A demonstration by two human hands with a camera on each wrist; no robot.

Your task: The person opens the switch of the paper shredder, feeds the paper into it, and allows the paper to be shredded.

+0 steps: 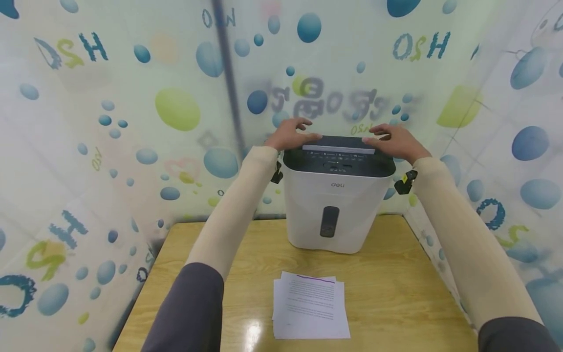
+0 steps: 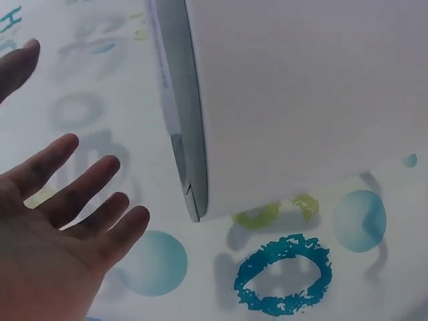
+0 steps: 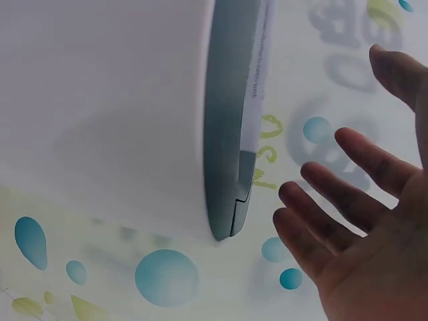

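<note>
Atop a yellow wood-grain bench [image 1: 246,288], toward its rear edge, a tall white plastic paper shredder [image 1: 338,198] w/ a black top panel stands upright, a thin white strip of printed paper [image 1: 338,149] showing along its slot. At either end of the slot hover a person's left hand [image 1: 292,134] and right hand [image 1: 396,141], fingers spread, both holding nothing; wrist views show each hand apart from paper & housing. Nearer the wearer, a loose stack of white printed sheets [image 1: 310,308] lies flat, edges out of line.

Risk, as judged: w/ no hand guiding it, the strip could skew & jam, esp. if one side feeds faster; whether the motor is running can't be told. Grabbing late to straighten it could tear the paper or bring fingertips too close to the slot. Feeding the uneven stack all at once might overload the cutters, b/c several layers would enter crooked. A hard shove could also push the shredder back toward the bench's rear edge.
</note>
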